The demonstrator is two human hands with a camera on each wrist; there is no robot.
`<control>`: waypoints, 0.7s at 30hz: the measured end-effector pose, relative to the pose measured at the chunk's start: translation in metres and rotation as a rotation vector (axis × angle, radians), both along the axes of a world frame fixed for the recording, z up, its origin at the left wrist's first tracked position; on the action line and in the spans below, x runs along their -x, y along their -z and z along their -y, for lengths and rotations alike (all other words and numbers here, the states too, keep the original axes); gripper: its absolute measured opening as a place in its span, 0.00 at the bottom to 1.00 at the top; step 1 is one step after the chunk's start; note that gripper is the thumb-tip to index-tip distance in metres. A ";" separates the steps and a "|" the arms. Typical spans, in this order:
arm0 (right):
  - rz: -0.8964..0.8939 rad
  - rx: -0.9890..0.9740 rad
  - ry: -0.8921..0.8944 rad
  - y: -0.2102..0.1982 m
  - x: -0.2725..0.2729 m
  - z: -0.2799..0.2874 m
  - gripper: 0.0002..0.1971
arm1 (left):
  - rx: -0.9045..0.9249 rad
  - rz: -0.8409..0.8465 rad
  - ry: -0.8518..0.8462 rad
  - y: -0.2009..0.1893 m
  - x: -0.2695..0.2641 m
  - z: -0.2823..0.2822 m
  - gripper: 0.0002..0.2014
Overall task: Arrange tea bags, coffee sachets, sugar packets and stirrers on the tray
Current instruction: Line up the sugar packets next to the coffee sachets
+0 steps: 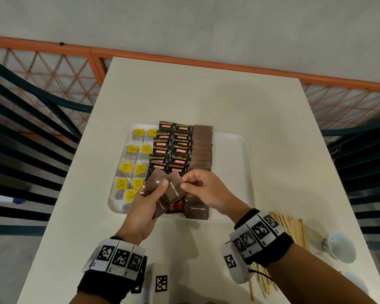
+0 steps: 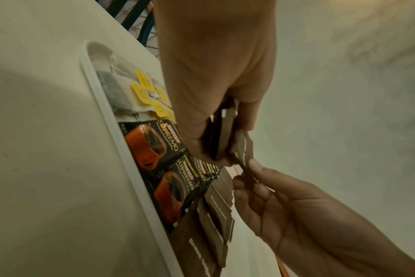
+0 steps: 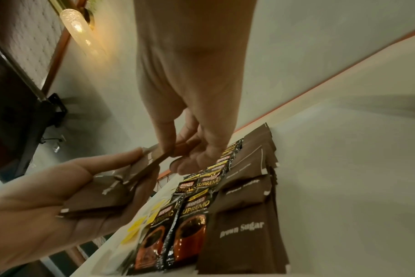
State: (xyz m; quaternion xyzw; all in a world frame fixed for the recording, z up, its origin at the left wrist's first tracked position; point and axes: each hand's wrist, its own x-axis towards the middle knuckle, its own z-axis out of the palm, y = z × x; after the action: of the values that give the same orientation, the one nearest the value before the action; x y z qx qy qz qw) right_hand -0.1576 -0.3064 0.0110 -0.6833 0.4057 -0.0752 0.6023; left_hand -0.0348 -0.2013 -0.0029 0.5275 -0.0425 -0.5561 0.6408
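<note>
On the white rectangular plastic tray point(image 1: 230, 137), yellow-tagged paper tea bags point(image 1: 132, 167) fill the left columns, black glossy coffee sachets point(image 1: 173, 148) the middle, and a row of flat brown paper sugar packets point(image 1: 203, 148) runs away from the person, long axes along the row. The left hand point(image 1: 145, 207) grips a fanned stack of brown sugar packets point(image 1: 162, 189) above the tray's near edge. The right hand point(image 1: 208, 191), just beside it, pinches one packet's edge between thumb and forefinger; likely it goes rightward next. Pale wooden stirrers point(image 1: 292, 229) lie off-tray, nearest the right hand.

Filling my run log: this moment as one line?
left hand: holds sugar packets | right hand: pinches one | stirrers: off tray
</note>
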 end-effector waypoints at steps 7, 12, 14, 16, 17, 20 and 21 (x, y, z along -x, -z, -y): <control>0.074 -0.079 0.078 -0.002 0.001 0.008 0.10 | -0.030 -0.008 -0.041 0.006 -0.003 0.004 0.15; 0.123 -0.190 0.131 0.002 0.002 0.008 0.13 | -0.020 0.019 -0.113 0.010 -0.005 0.008 0.15; 0.117 -0.220 0.166 0.003 0.000 0.009 0.11 | -0.016 0.030 -0.127 0.011 -0.005 0.009 0.14; 0.137 -0.261 0.216 0.004 -0.002 0.010 0.11 | -0.019 0.043 -0.147 0.012 -0.004 0.010 0.11; 0.157 -0.282 0.229 0.004 -0.002 0.010 0.11 | -0.024 0.049 -0.158 0.013 -0.003 0.011 0.09; 0.200 -0.306 0.233 0.005 -0.003 0.011 0.11 | -0.039 0.059 -0.168 0.012 -0.003 0.014 0.06; 0.211 -0.306 0.244 0.006 -0.003 0.013 0.11 | -0.039 0.050 -0.166 0.011 -0.003 0.014 0.06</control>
State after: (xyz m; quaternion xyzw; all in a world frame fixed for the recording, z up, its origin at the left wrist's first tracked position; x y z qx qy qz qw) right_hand -0.1549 -0.3195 0.0053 -0.5181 0.4269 -0.1562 0.7245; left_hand -0.0315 -0.2158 -0.0139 0.5552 -0.0039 -0.4884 0.6732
